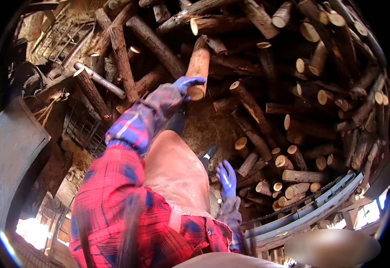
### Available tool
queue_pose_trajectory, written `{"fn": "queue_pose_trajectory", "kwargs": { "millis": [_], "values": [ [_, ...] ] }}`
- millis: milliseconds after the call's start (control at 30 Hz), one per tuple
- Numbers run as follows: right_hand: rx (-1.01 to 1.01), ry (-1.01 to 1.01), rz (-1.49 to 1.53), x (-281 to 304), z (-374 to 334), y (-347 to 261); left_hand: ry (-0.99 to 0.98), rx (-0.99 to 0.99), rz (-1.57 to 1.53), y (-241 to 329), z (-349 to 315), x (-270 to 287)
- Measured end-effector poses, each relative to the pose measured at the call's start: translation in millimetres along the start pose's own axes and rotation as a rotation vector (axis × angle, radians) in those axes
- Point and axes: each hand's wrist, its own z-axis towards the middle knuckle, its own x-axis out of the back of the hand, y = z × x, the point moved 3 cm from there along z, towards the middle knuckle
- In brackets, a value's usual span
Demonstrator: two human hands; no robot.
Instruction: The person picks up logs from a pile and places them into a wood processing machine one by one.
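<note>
My left hand (186, 85), in a purple-blue glove, grips a thick log (198, 62) near its pale cut end. The log's far end rests among other logs at the top of the pile, and its near end points toward me. My right hand (226, 178), gloved alike, is low at my right side with fingers spread and nothing in it. It is apart from the wood, nearest to a cut log (248, 163) at the lower edge of the pile. Plaid sleeves and a pinkish-tan apron (177, 165) show below.
A large log pile (309, 127) spreads ahead and to the right. A grey metal housing (18, 138) stands at the left. Blue-grey metal rails (306, 216) run along the lower right. Brown debris covers the floor (215, 129) by my shoe (210, 152).
</note>
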Motion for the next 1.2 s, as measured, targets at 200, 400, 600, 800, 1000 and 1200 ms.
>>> {"fn": "queue_pose_trajectory", "kwargs": {
  "millis": [200,400,600,800,1000,1200],
  "values": [
    [-0.07,-0.354,0.478,-38.4,14.6,-14.5,0.405,1.206,-1.107,235.0,-75.9,-165.4],
    [-0.013,-0.806,1.048,44.5,-68.4,-47.0,0.138,0.834,-0.943,400.7,-78.5,-363.7],
    [0.58,-0.279,0.752,305.4,-242.6,-122.7,-0.382,0.352,-0.344,437.9,-8.4,-541.6],
    [1.481,0.512,0.061,674.2,-359.4,-100.1,-0.265,0.404,-0.3,434.9,22.7,-642.1],
    [0.855,1.162,-0.353,745.5,-429.7,-149.2,-0.295,0.364,-0.039,425.1,11.3,-657.9],
    [0.348,1.348,-0.858,791.8,-309.5,-75.9,0.033,0.392,0.079,388.8,-25.6,-566.3]
  ]
}}
